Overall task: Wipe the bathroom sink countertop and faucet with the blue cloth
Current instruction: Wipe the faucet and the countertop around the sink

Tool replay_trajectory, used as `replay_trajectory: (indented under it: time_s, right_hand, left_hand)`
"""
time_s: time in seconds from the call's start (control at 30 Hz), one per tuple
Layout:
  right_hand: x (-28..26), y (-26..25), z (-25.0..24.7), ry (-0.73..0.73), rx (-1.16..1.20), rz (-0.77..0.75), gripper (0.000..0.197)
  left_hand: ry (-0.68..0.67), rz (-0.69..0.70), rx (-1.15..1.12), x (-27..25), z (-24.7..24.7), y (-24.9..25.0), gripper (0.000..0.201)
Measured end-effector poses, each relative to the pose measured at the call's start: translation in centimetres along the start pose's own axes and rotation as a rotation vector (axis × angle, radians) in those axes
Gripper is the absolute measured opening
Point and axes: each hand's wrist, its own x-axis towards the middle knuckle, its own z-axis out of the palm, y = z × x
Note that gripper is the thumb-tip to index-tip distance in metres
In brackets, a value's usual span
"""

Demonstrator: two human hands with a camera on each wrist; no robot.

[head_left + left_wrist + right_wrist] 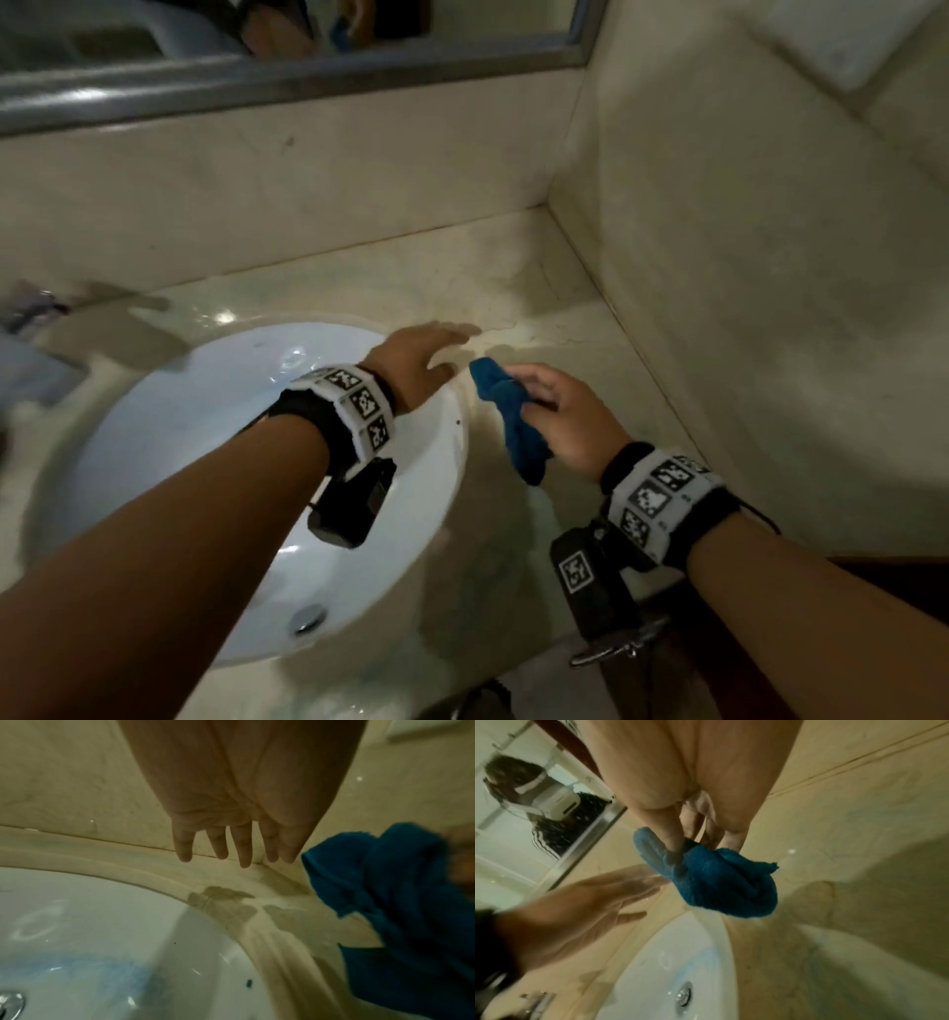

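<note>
My right hand [560, 411] grips the bunched blue cloth [506, 411] just above the beige marble countertop [513, 288], to the right of the white sink bowl [205, 437]. In the right wrist view its fingers [675, 833] curl into the blue cloth [718, 882]. My left hand [426, 360] hovers flat over the sink's right rim, fingers [241, 845] straight and holding nothing, just left of the blue cloth [401, 902]. The faucet [46, 329] shows blurred at the far left, and its faucet handle [534, 1000] appears low in the right wrist view.
A mirror [257, 46] with a metal frame runs along the back wall. A side wall [770, 257] closes the counter on the right. Wet patches [226, 902] mark the counter by the sink rim. The drain [308, 616] sits at the bowl's bottom.
</note>
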Motion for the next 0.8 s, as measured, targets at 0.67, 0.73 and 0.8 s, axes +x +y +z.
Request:
replay_trajectory:
  time_s: [0.67, 0.73, 0.8]
  right_hand:
    - [-2.5, -8.7, -0.1, -0.113, -0.046, -0.201, 0.024]
    - [-2.5, -9.5, -0.7, -0.095, -0.200, -0.245, 0.017]
    - [-2.6, -10.0, -1.3, -0.058, -0.332, -0.272, 0.014]
  left_hand:
    - [0.190, -0.082, -0.537, -9.8, -6.7, 3.3, 0.012]
    - [0.208, -0.051, -0.493, -9.9, -7.4, 3.5, 0.013]
    - [0.219, -0.035, -0.514, -9.9, -8.0, 3.5, 0.014]
